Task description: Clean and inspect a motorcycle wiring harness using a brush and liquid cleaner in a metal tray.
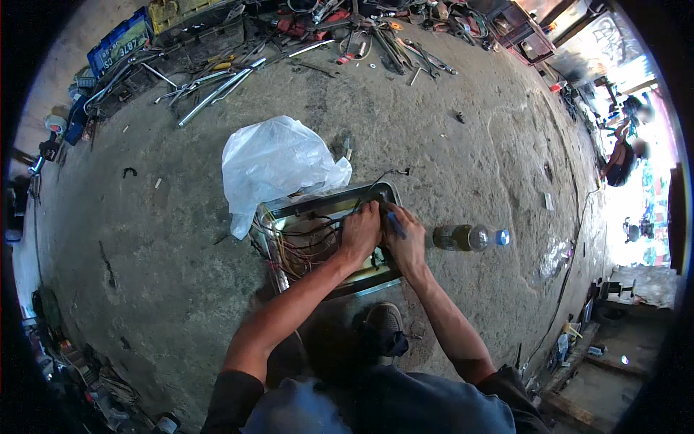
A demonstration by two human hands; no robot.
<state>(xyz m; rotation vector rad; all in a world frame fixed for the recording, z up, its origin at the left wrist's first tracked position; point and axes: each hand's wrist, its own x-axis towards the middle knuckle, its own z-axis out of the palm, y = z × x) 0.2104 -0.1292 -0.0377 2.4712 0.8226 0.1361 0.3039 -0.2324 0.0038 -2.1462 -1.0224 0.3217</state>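
Note:
A rectangular metal tray (340,291) lies on the floor before me, with a tangle of thin wires (300,249) in its left part. My left hand (361,235) is closed over the tray's far right area, its fingertips pinched together. What it pinches is too small to make out. Close beside it, my right hand (409,244) is closed around a slim blue object (395,226); its kind cannot be told. Both hands' fingertips nearly meet near the tray's far right corner. A dark wire end (399,172) sticks out past that corner.
A white plastic bag (271,163) rests against the tray's far left side. Right of the tray lies a plastic bottle (463,237) with liquid in it. Wrenches and metal bars (220,90) are strewn at the far side. My shoe (384,318) is at the tray's near edge.

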